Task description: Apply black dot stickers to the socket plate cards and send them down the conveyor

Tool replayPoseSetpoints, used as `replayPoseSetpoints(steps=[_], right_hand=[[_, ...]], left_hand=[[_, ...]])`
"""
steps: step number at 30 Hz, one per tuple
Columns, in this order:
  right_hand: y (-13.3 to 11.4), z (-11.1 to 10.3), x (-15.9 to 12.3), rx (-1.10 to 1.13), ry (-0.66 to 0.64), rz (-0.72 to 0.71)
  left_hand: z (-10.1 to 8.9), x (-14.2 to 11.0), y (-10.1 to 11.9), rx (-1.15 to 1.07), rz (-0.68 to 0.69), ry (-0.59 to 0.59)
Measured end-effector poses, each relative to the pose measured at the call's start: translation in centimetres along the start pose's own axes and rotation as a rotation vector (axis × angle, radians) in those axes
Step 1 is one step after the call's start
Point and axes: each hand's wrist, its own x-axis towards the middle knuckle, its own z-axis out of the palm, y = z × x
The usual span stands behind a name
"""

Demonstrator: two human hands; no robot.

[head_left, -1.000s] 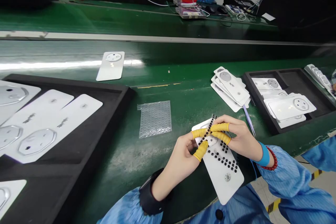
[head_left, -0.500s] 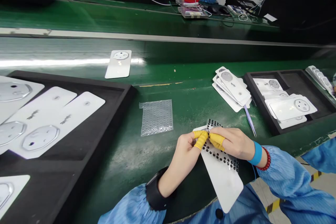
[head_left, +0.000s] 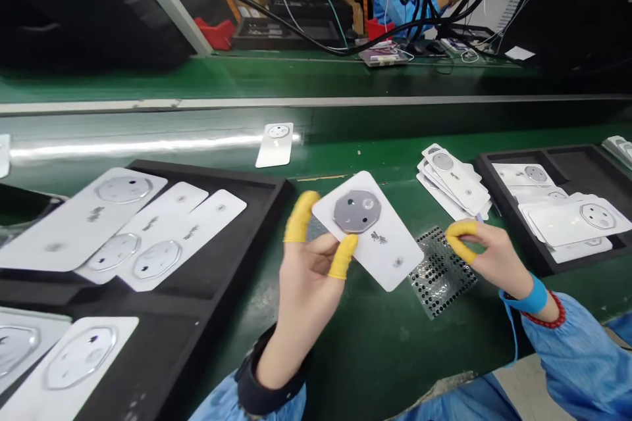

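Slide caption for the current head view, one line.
Left hand holding a white panel, right hand at a dotted sheet on a green bench.

Phone back panel [head_left: 382, 227], in left hand [head_left: 309, 283]: smooth, satin. Dotted sheet [head_left: 440, 284], beside right hand [head_left: 496, 260]: glossy plastic. Compartment tray [head_left: 217, 262], left of left hand: matt.

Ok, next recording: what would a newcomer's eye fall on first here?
Probably the white panel with its grey disc, held near the centre by the left hand in bright yellow finger covers. Next, the clear sheet of black dots beside the right hand. Black trays of similar panels flank them, one at left, one at right.
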Motion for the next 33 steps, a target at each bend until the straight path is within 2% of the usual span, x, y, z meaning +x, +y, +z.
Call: replayPoseSetpoints(steps=[3,6,8,11,17,22,24,28,30,33], right_hand=[[-3.7,-0.6,0.9,0.087,0.124,0.002],[-6.9,0.4,1.6,0.076,0.127,-0.12],[-7.9,1.4,1.8,0.057,0.122,-0.189],[-8.1,2.3,1.8,0.064,0.116,-0.203],[-8.0,2.3,1.6,0.176,0.159,-0.146],[-8.0,2.3,1.6,0.222,0.194,-0.143],[-8.0,2.2,1.4,0.175,0.184,-0.17],[-8.2,2.1,0.4,-0.103,0.136,-0.162],[-8.4,2.1,-0.1,-0.207,0.111,-0.195],[-8.3,2.0,-0.2,-0.247,0.057,-0.229]], left_hand=[[1.5,-1.8,-0.3,0.129,0.069,-0.098],[2.5,-3.1,-0.2,0.177,0.143,-0.231],[2.8,-3.7,0.0,0.192,0.187,-0.276],[2.8,-4.0,0.3,0.242,0.254,-0.294],[2.8,-4.1,0.3,0.389,0.457,-0.252],[3.0,-3.9,0.7,0.435,0.519,-0.252],[2.9,-3.8,0.8,0.448,0.526,-0.253],[2.7,-4.0,0.7,0.451,0.485,-0.252],[2.7,-4.2,0.6,0.393,0.399,-0.275],[3.0,-4.5,0.4,0.235,0.179,-0.34]])
